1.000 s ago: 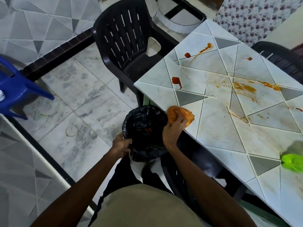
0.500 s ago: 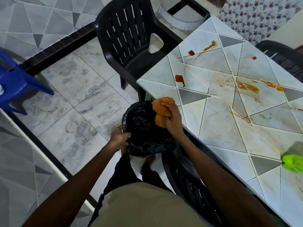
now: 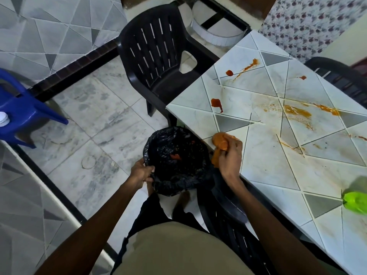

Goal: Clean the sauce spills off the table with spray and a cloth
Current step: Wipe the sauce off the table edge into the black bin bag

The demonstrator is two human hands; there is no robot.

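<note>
Right hand (image 3: 230, 158) clutches bunched orange cloth (image 3: 220, 141), drooping lengthwise over edge of table (image 3: 264, 169) | left hand (image 3: 140, 173) pinches rim of black bin bag (image 3: 172, 141)

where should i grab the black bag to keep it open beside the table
On the black bag, grip the crumpled rim on its near-left side, coming from the floor side. Its mouth faces up, and its opposite side sits by the table edge, where the right hand holds the orange cloth. The left hand grips just there.

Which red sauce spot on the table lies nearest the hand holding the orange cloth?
The largest red spot, with a drip tail; the other red spots are smaller and farther away.
</note>
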